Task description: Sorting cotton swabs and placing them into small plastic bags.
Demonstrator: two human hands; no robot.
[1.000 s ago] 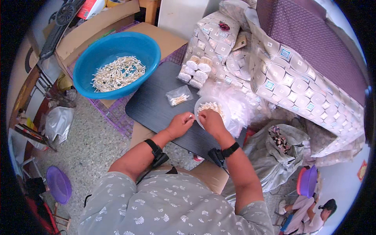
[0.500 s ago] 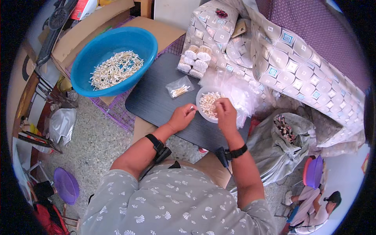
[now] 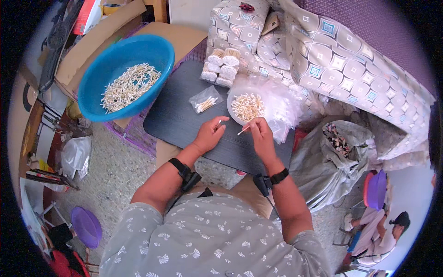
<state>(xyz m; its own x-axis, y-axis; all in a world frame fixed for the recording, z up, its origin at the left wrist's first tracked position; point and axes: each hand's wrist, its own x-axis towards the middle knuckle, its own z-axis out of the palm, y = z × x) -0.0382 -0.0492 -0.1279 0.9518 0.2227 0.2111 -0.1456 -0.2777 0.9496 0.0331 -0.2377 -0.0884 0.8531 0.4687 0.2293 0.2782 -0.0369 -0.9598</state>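
My right hand (image 3: 262,134) pinches a cotton swab (image 3: 242,131) between thumb and fingertips, just in front of a round white bowl (image 3: 230,114) of loose swabs. To its left, my left hand (image 3: 208,135) is closed over the black table (image 3: 177,99), with a white swab tip (image 3: 219,122) showing at its fingers. How many swabs it holds is hidden. Beyond that hand lies a small clear bag (image 3: 197,98) with several swabs in it. Bundled packs of swabs (image 3: 221,69) are stacked at the table's far edge.
A big blue basin (image 3: 92,87) of loose swabs stands at the far left, by cardboard. Clear plastic bags (image 3: 284,106) lie right of the bowl. A grey sack (image 3: 314,171) stands beside the table; a seated person (image 3: 383,235) is at the lower right.
My right hand has come out of the bowl toward me, now with a cotton swab in its fingers. The left hand has shifted slightly left and its fingers have turned upward. The view has shifted a little.
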